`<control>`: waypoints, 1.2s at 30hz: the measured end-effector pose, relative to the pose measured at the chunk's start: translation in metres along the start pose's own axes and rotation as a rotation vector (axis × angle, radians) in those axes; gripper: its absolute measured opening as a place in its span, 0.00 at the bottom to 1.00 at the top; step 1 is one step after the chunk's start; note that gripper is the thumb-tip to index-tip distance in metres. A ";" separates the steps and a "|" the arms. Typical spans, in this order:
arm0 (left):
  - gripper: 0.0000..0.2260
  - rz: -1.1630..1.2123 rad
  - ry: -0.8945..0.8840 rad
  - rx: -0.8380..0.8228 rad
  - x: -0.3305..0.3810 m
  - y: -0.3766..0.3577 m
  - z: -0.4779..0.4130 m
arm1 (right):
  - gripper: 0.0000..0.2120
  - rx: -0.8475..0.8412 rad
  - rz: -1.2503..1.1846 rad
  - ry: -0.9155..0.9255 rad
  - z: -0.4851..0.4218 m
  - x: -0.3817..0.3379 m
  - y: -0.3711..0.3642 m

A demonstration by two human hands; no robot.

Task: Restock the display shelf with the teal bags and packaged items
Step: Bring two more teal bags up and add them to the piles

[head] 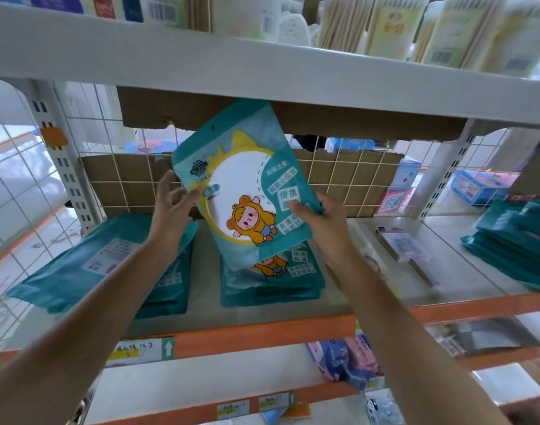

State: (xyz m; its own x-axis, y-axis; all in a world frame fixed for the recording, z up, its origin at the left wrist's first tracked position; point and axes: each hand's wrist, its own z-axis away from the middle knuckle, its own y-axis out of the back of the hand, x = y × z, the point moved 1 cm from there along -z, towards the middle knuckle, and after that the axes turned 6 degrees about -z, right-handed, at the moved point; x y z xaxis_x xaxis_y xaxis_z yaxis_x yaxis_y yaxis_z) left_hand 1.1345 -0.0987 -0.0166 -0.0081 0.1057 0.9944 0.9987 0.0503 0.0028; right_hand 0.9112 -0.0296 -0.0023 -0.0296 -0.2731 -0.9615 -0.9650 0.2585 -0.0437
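Teal bag (241,185) hangs tilted in your hands above the middle of the shelf (262,332), printed front toward you, its top corner close under the upper shelf (262,72). Your right hand (321,219) grips the bag at its lower right edge, thumb on the front and fingers curled round behind. Your left hand (173,204) is at the bag's left edge with fingers stretched out and loosely spread, the thumb tip touching the front.

Directly below the held bag lies a centre stack (271,283) of the same bags, face up, near the shelf's orange front edge. A second stack (100,262) lies toward the left end, back side up, and a third stack (514,243) lies at the right end. Between the centre and right stacks rests a small flat packet (405,246). A wire grid (339,179) closes the shelf's back edge, with cardboard (124,179) behind it.
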 end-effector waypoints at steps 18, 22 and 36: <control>0.21 0.008 0.305 -0.143 -0.044 -0.036 0.007 | 0.21 0.185 0.094 -0.245 0.018 0.083 0.022; 0.12 -0.075 0.302 -0.105 -0.058 -0.047 0.010 | 0.20 0.160 0.185 -0.247 0.018 0.097 0.026; 0.23 -0.197 0.223 -0.050 -0.084 -0.063 0.029 | 0.12 0.299 0.131 -0.231 0.027 0.127 0.033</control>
State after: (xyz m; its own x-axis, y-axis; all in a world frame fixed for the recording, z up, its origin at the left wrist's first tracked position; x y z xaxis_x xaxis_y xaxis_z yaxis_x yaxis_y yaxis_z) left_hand 1.0709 -0.0820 -0.1036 -0.1961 -0.1219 0.9730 0.9803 -0.0014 0.1974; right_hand 0.8828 -0.0311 -0.1330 -0.0550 -0.0130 -0.9984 -0.8375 0.5451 0.0390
